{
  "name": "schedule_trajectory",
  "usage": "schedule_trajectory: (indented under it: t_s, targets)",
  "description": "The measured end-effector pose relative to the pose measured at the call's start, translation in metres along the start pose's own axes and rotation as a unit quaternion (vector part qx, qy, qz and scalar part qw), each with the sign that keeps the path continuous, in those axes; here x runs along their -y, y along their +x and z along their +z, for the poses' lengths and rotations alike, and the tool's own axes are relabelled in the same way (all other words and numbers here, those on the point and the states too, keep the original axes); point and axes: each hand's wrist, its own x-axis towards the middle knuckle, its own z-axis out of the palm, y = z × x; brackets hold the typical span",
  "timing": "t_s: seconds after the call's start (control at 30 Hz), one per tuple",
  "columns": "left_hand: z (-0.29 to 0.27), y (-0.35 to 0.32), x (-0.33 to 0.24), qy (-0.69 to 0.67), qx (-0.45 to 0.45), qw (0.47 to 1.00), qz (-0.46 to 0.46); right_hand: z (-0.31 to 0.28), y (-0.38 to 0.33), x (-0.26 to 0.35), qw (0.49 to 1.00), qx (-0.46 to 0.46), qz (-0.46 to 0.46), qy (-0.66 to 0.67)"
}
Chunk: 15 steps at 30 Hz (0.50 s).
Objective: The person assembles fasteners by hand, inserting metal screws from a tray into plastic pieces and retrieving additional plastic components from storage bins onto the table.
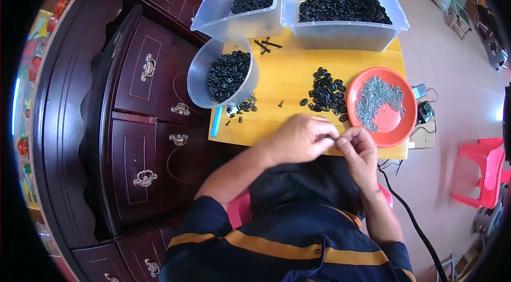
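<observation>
My left hand (302,137) and my right hand (360,155) meet at the table's front edge, fingertips almost touching. Between them is a small black plastic piece (331,137), mostly covered by the fingers; both hands pinch it. Just beyond lies a loose pile of black oval pieces with holes (326,90). To the right of the pile stands a red plate (355,102) holding many small silver metal screws or pins (377,93). A single small dark screw (281,104) lies on the table left of the pile.
A round clear tub (196,77) of black oval pieces stands at left, with scattered screws and a blue cutter (216,122) beside it. Two clear bins (242,27) (346,34) with black parts stand behind. A dark cabinet (138,69) borders the left; a black cable (410,210) runs at right.
</observation>
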Motion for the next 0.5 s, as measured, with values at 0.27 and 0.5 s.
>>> schedule_trajectory:
  t_s: [0.27,0.5]
  targets:
    - [-0.149,0.024,0.036,0.053,-0.330,0.941,-0.049,0.004,0.000,-0.007,0.993,0.081,0.054,-0.072]
    - [-0.052,0.019,0.040,0.046,-0.128,0.988,-0.073,0.003,0.003,-0.002,0.931,0.126,-0.064,-0.338]
